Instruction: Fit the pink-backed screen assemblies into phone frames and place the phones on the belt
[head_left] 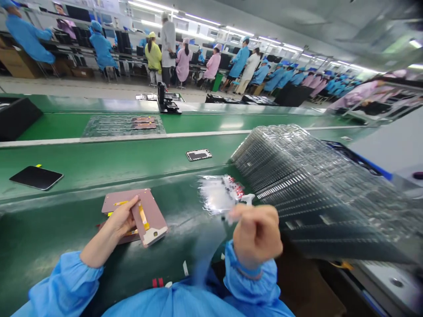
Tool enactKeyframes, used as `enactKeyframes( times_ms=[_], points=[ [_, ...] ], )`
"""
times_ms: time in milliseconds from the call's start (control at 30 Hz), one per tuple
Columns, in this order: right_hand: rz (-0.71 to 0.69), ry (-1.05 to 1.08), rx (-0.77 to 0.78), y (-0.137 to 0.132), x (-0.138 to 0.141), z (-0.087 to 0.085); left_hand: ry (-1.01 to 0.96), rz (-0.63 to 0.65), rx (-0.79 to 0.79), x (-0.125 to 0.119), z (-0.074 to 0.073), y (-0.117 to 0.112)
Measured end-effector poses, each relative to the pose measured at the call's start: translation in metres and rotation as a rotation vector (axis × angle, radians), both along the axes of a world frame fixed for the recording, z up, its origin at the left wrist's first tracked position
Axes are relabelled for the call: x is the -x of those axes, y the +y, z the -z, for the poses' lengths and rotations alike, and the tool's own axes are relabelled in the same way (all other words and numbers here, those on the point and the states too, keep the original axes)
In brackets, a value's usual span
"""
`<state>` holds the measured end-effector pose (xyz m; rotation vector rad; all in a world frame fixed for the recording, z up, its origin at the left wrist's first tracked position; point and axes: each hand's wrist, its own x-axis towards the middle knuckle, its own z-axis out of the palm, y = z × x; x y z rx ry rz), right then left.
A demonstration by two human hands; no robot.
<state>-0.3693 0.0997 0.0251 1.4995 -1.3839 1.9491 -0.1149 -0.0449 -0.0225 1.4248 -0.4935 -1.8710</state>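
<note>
The right hand (pixel 256 235) is curled almost shut, pinching a crumpled clear film (pixel 216 193) with red tabs, its edges blurred. The left hand (pixel 122 215) grips a pink-backed phone panel (pixel 152 220) with a yellow flex strip, just above a second panel (pixel 115 200) on the green workbench (pixel 66 233). Right, a stack of clear plastic trays (pixel 317 189) leans; far left, a black phone panel (pixel 36 177) lies on the bench
</note>
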Motion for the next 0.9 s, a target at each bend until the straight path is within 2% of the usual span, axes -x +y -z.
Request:
enactKeyframes(
  times_ms=[33, 100, 200, 267, 400, 500, 567, 633, 667, 733, 833, 900],
  points=[
    [0.099, -0.103, -0.066, -0.014, 0.019, 0.004, 0.001, -0.008, 0.014, 0.0, -0.004, 0.0],
    [0.089, -0.326, -0.347, -0.049, 0.062, 0.017, 0.006, -0.016, 0.043, -0.001, -0.012, 0.001],
    [0.112, -0.412, -0.54, -0.103, 0.12, 0.044, 0.023, 0.013, 0.076, -0.001, -0.025, 0.004],
    [0.178, -0.431, -0.668, -0.126, 0.144, 0.063, 0.024, 0.033, 0.096, -0.002, -0.032, 0.007],
    [0.307, -0.412, -0.878, -0.135, 0.156, 0.09, -0.002, 0.081, 0.159, -0.005, -0.046, 0.012],
    [0.345, -0.404, -0.917, -0.127, 0.149, 0.09, 0.009, 0.121, 0.196, -0.004, -0.059, 0.011],
    [0.294, -0.411, -0.905, -0.123, 0.138, 0.084, 0.023, 0.144, 0.212, 0.002, -0.067, 0.007],
    [0.133, -0.428, -0.904, -0.122, 0.119, 0.077, 0.023, 0.184, 0.226, 0.013, -0.069, -0.001],
    [0.005, -0.44, -0.914, -0.121, 0.106, 0.075, 0.023, 0.215, 0.24, 0.02, -0.068, -0.005],
    [-0.31, -0.472, -0.953, -0.119, 0.074, 0.074, 0.032, 0.316, 0.322, 0.039, -0.061, -0.015],
    [-0.748, -0.56, -0.992, -0.111, 0.027, 0.082, 0.035, 0.506, 0.495, 0.075, -0.043, -0.03],
    [-1.204, -0.81, -0.919, -0.107, 0.01, 0.089, 0.003, 0.617, 0.555, 0.101, -0.031, -0.045]
  ],
)
